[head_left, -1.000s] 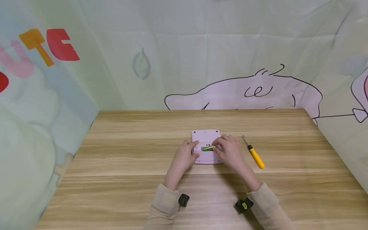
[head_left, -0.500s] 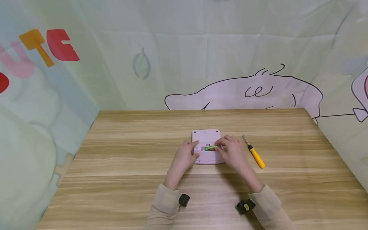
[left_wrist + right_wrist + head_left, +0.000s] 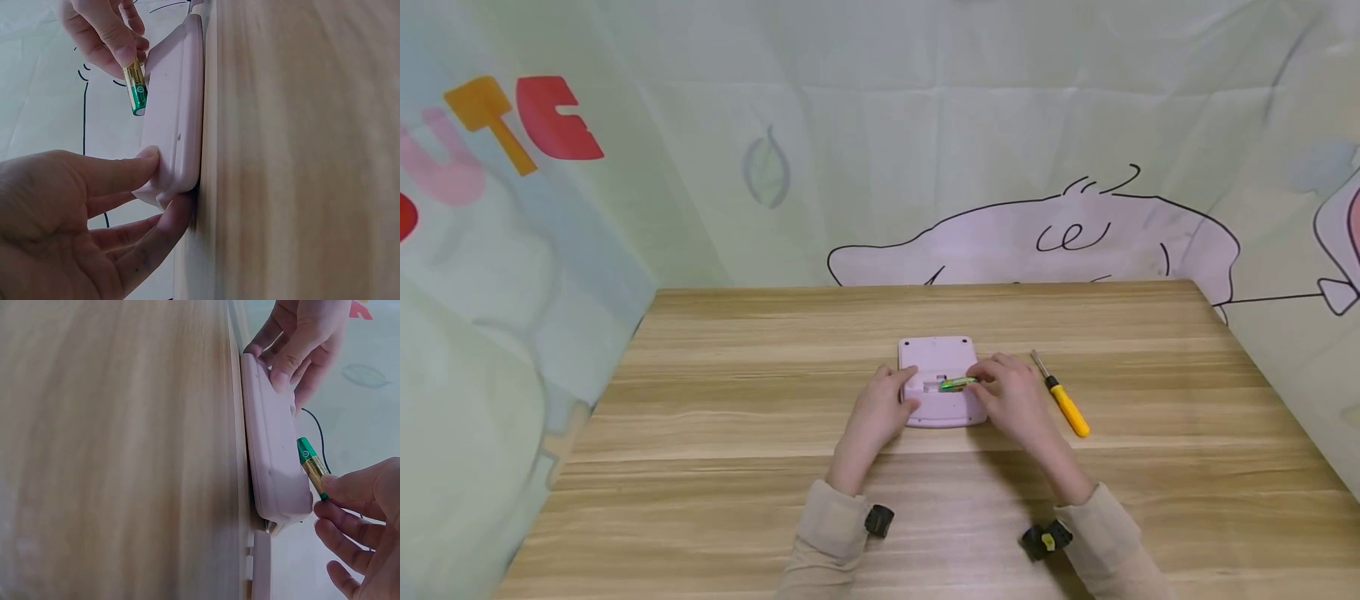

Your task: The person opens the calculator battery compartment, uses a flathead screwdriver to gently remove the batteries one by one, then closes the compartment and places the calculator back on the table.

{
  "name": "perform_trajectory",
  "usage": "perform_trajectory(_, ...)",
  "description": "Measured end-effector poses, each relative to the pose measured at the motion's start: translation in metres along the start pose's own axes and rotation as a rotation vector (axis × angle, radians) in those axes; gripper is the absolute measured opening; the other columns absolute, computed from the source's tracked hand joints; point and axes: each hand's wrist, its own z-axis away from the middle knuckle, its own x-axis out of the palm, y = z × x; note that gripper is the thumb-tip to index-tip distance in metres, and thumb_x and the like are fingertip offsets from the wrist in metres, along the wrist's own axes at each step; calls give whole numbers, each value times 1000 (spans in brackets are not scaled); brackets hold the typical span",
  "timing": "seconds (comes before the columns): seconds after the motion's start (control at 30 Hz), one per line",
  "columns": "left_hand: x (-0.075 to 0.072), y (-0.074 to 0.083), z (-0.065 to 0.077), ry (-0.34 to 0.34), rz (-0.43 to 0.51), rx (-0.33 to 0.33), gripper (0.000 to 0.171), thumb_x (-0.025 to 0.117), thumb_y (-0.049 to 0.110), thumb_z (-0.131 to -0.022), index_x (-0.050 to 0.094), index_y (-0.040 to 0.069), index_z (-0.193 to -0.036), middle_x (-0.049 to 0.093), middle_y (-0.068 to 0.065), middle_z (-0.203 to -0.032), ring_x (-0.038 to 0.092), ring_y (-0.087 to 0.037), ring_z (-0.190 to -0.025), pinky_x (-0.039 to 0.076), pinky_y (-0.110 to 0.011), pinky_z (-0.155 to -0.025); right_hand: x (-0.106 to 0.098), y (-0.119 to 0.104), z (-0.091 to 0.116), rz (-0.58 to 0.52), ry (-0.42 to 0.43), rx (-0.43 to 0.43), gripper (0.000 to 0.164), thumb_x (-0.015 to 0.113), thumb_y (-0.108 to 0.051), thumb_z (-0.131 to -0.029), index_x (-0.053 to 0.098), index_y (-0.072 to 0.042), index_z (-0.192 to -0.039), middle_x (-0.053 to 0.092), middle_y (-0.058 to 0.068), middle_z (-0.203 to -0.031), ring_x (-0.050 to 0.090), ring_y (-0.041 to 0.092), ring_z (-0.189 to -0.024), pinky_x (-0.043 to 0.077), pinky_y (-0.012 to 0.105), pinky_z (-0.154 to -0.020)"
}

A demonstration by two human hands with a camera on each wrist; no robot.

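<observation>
A pink calculator-like device [image 3: 936, 354] lies on the table with its back up and an uncovered battery slot [image 3: 929, 387] in its middle. At its left edge my left hand [image 3: 878, 407] grips it, thumb on top and fingers against the side, as the left wrist view shows. My right hand [image 3: 1013, 398] pinches a green and gold battery [image 3: 315, 467] between thumb and fingers at one end. The battery [image 3: 957, 384] is over the right part of the slot, slightly tilted; in the left wrist view its free green end [image 3: 139, 103] stands clear of the device.
A screwdriver [image 3: 1063, 400] with a yellow handle lies right of my right hand. A thin pink piece [image 3: 261, 565] rests on the table beside the device in the right wrist view. Behind the table's far edge hangs a printed cloth [image 3: 880, 167].
My right hand has moved a little to the right with the battery, uncovering more of the slot's left end. My left hand and the device have stayed in place.
</observation>
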Motion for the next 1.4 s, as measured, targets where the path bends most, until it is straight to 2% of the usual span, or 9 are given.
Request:
perform_trajectory(0.57, 0, -1, -1, -4, 9, 1, 50, 69, 16, -88, 56, 9, -135, 57, -18, -118, 59, -28, -99, 51, -43, -89, -7, 7, 5, -53, -11, 51, 13, 71, -12, -84, 73, -10, -97, 68, 6, -94, 58, 23, -90, 34, 42, -87)
perform_trajectory(1.0, 0, 0, -2, -2, 15, -1, 49, 68, 14, -88, 56, 9, -135, 57, -17, -117, 58, -28, -99, 50, -43, -90, -10, 10, 4, -87, 12, 67, 14, 72, -10, -83, 74, -7, -97, 69, 8, -94, 60, 22, -86, 31, 36, -81)
perform_trajectory(1.4, 1, 0, -2, -2, 15, -7, 49, 68, 15, -88, 55, 9, -135, 57, -18, -118, 59, -29, -101, 51, -44, -91, -12, 16, 5, -115, 48, 44, 13, 70, -7, -82, 73, -5, -94, 68, 8, -88, 60, 21, -81, 38, 36, -81)
